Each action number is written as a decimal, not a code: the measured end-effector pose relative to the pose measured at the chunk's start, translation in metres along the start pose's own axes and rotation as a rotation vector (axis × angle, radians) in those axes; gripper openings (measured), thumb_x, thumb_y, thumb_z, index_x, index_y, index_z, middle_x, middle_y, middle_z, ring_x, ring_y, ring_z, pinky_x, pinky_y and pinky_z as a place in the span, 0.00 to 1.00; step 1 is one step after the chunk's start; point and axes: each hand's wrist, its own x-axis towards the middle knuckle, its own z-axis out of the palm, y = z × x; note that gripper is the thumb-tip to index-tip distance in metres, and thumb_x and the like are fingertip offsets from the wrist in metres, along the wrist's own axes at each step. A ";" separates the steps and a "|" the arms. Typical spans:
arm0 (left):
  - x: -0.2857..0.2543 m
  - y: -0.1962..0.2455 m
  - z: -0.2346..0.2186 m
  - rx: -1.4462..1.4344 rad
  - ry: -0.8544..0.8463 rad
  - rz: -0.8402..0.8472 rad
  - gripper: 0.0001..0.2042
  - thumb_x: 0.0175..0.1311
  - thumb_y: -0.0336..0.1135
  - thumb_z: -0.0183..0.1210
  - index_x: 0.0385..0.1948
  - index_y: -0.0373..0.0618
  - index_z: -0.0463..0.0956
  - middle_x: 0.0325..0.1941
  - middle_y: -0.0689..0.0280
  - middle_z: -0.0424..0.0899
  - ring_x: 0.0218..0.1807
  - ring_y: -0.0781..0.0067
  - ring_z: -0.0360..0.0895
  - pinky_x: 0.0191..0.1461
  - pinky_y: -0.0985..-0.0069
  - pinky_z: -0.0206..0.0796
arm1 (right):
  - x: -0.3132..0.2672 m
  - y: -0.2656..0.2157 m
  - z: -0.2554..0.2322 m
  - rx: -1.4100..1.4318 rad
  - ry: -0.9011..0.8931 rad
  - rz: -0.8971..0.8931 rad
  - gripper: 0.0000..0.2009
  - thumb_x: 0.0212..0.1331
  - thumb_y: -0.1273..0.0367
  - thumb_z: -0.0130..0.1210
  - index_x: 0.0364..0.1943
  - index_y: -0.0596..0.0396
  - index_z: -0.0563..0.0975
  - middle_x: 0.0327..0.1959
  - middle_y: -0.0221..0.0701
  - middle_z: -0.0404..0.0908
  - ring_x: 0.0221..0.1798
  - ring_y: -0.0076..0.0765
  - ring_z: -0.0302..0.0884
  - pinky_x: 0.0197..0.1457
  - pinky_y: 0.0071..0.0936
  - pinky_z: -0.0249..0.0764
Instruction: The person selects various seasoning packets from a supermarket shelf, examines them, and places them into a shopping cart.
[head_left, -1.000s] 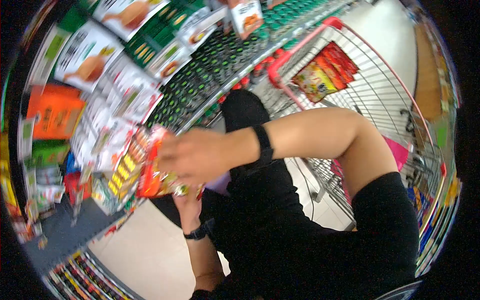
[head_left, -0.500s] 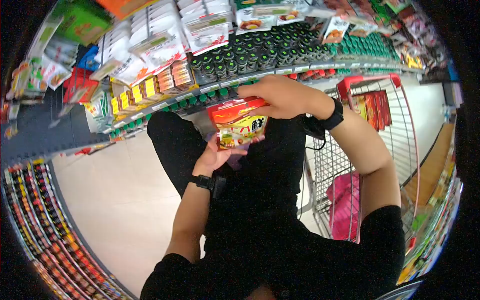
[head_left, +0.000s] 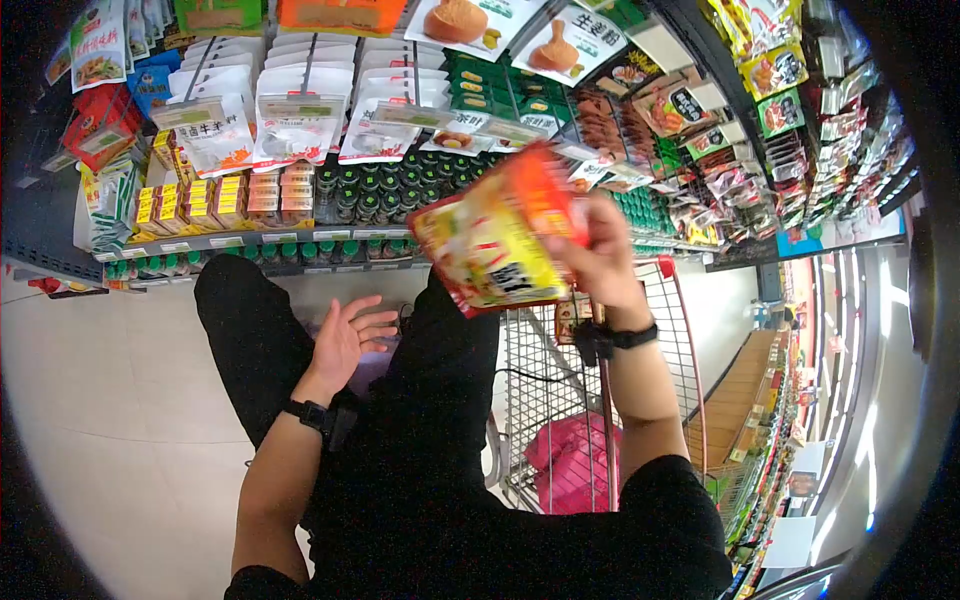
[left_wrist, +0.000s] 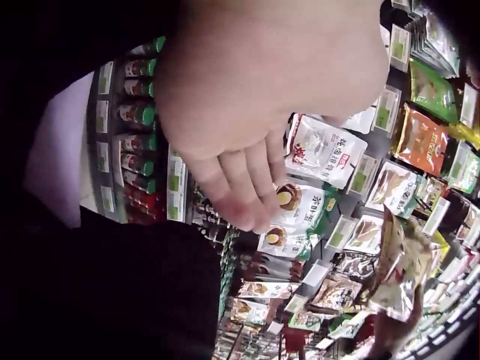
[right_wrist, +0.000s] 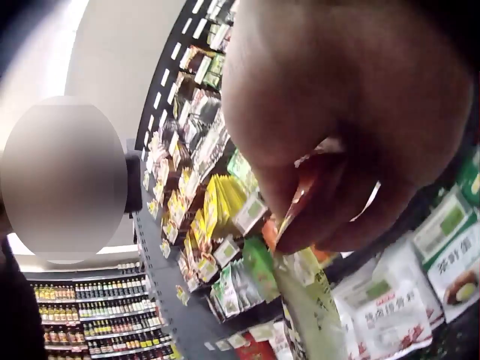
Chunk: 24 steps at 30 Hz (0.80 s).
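Note:
My right hand point(head_left: 600, 255) grips a red and yellow seasoning packet point(head_left: 490, 235) by its edge, thumb across the front. The packet is tilted, raised in front of the shelf and partly over the shopping cart's near corner. In the right wrist view, the fingers of the right hand point(right_wrist: 337, 127) curl around the packet point(right_wrist: 311, 307), and its lower part hangs below them. My left hand point(head_left: 342, 345) is held above my knees with fingers spread and nothing in it. In the left wrist view its fingers point(left_wrist: 244, 180) extend loosely in front of the shelf.
A wire shopping cart point(head_left: 690, 345) stands to the right, with a pink bag point(head_left: 572, 465) inside. Ahead, the shelf point(head_left: 225, 240) carries small boxes point(head_left: 220, 200), dark-capped jars point(head_left: 365, 195) and hanging white pouches point(head_left: 300, 115). More hanging packets point(head_left: 775, 70) line the upper right.
The right hand has carried the packet up and to the right, away from the left hand. The left hand has let go of it and spread its fingers. The head view has swung rightward.

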 end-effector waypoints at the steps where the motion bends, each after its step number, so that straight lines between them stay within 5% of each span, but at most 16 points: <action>1: 0.001 -0.001 -0.003 0.037 0.035 -0.010 0.35 0.71 0.65 0.31 0.61 0.41 0.65 0.56 0.49 0.78 0.52 0.60 0.79 0.49 0.67 0.72 | -0.006 -0.009 -0.017 -0.014 0.113 -0.026 0.15 0.54 0.79 0.61 0.45 0.55 0.72 0.41 0.27 0.76 0.44 0.21 0.74 0.46 0.21 0.72; 8: 0.006 -0.010 -0.006 0.105 0.144 -0.110 0.30 0.73 0.61 0.31 0.49 0.44 0.72 0.48 0.53 0.83 0.44 0.66 0.81 0.43 0.71 0.71 | -0.070 -0.100 -0.111 -0.155 0.730 -0.042 0.13 0.57 0.80 0.53 0.47 0.56 0.71 0.45 0.33 0.80 0.43 0.25 0.78 0.47 0.22 0.74; 12: 0.011 -0.013 0.000 0.117 0.187 -0.178 0.28 0.73 0.61 0.32 0.45 0.45 0.72 0.44 0.56 0.84 0.42 0.68 0.81 0.42 0.73 0.69 | -0.112 -0.102 -0.153 -0.323 0.725 0.188 0.10 0.60 0.77 0.55 0.45 0.57 0.71 0.39 0.31 0.81 0.37 0.22 0.79 0.39 0.20 0.74; 18: 0.011 -0.015 0.008 0.073 0.209 -0.154 0.27 0.70 0.61 0.37 0.48 0.47 0.70 0.44 0.57 0.82 0.38 0.69 0.79 0.42 0.72 0.66 | -0.169 -0.022 -0.183 -0.473 0.671 0.431 0.06 0.63 0.76 0.55 0.41 0.55 0.72 0.35 0.27 0.80 0.31 0.15 0.72 0.32 0.16 0.69; 20: 0.009 -0.014 0.010 0.007 0.244 -0.049 0.26 0.69 0.60 0.41 0.50 0.47 0.69 0.45 0.57 0.81 0.36 0.68 0.78 0.40 0.72 0.65 | -0.189 0.028 -0.191 -0.529 0.502 0.573 0.06 0.61 0.75 0.56 0.40 0.60 0.75 0.31 0.27 0.80 0.27 0.15 0.70 0.29 0.16 0.67; 21: 0.005 -0.011 0.011 -0.025 0.222 -0.001 0.25 0.67 0.60 0.42 0.51 0.48 0.68 0.46 0.57 0.80 0.36 0.68 0.77 0.40 0.71 0.64 | -0.202 0.052 -0.197 -0.450 0.396 0.804 0.07 0.60 0.74 0.57 0.40 0.64 0.77 0.30 0.27 0.80 0.28 0.16 0.71 0.30 0.18 0.68; 24: 0.004 -0.003 0.016 -0.130 0.172 0.125 0.25 0.64 0.58 0.46 0.53 0.48 0.66 0.46 0.57 0.78 0.34 0.68 0.74 0.38 0.71 0.62 | -0.229 0.131 -0.177 -0.537 0.283 0.584 0.07 0.58 0.72 0.59 0.30 0.63 0.78 0.22 0.28 0.79 0.26 0.24 0.73 0.29 0.29 0.69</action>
